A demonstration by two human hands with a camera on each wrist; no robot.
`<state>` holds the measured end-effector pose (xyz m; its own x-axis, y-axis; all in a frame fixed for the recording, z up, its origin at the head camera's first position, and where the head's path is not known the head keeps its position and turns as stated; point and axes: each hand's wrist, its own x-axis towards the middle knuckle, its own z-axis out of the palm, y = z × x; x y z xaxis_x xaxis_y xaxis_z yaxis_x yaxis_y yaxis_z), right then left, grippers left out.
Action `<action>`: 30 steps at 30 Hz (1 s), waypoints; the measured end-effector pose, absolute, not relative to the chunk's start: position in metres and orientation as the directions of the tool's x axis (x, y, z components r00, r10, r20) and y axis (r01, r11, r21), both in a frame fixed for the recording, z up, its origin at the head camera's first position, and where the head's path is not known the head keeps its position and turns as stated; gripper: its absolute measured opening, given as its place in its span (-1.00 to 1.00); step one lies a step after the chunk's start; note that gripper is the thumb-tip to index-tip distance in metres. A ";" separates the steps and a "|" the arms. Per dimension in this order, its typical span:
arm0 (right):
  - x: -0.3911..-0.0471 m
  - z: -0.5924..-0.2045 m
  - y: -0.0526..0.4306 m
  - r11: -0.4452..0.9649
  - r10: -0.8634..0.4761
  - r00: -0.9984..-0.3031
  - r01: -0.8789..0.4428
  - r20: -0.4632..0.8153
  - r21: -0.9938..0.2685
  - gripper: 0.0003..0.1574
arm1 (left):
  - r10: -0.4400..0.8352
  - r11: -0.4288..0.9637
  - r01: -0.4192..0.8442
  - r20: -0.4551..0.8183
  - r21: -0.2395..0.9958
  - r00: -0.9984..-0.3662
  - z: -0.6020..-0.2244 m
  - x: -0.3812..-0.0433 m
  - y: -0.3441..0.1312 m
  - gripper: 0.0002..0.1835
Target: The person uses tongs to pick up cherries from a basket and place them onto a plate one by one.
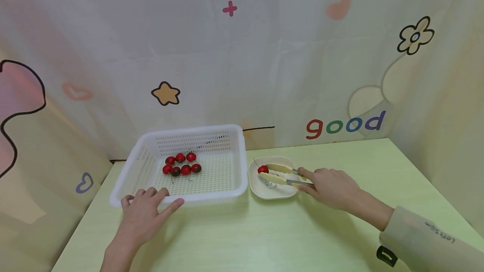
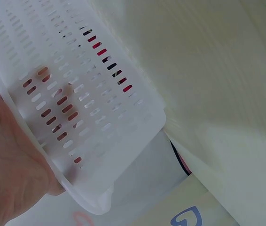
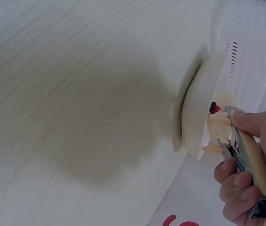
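Note:
A white slotted plastic basket [image 1: 215, 196] stands on the left of the table, with several dark red cherries [image 1: 185, 170] on its floor. My left hand [image 1: 141, 217] grips its front rim; in the left wrist view the fingers show through the slots of the basket wall [image 2: 128, 122]. Over a small cream dish [image 1: 274, 194] beside the basket, my right hand [image 1: 332, 188] holds metal tongs with cream tips [image 1: 290, 182]. One red cherry [image 1: 263, 170] with a thin stem is at the tong tips, above the dish's left side. In the right wrist view the dish wall [image 3: 196, 103] hides most of that cherry.
The pale green table [image 1: 242, 238] extends in front of both containers and off to the right. Behind it hangs a printed curtain [image 1: 242, 74], close to the basket's back and left sides. The basket's right rim nearly meets the dish.

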<state>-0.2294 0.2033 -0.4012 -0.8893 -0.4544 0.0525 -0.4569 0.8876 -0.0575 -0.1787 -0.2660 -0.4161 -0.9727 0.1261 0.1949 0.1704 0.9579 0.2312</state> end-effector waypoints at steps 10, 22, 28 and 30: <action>-0.228 -0.398 0.205 0.888 -0.448 -0.894 -0.446 0.009 -0.108 -0.37 | 0.125 0.958 0.171 0.201 0.228 -0.972 -0.418 -0.179 -0.266 -0.37; -0.226 -0.396 0.207 0.890 -0.439 -0.898 -0.434 -0.011 -0.137 -0.31 | 0.126 0.957 0.174 0.206 0.233 -0.970 -0.418 -0.179 -0.266 -0.38; -0.228 -0.392 0.207 0.882 -0.447 -0.894 -0.447 0.039 -0.147 -0.31 | 0.125 0.958 0.172 0.207 0.231 -0.970 -0.417 -0.179 -0.266 -0.39; -0.229 -0.391 0.207 0.881 -0.445 -0.894 -0.448 0.054 -0.150 -0.30 | 0.125 0.958 0.173 0.210 0.230 -0.970 -0.417 -0.179 -0.266 -0.39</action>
<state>-0.2286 0.2068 -0.3913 -0.8939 -0.4451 0.0538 -0.4479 0.8815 -0.1497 -0.1787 -0.2658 -0.4172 -0.9697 0.1246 0.2099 0.1729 0.9576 0.2304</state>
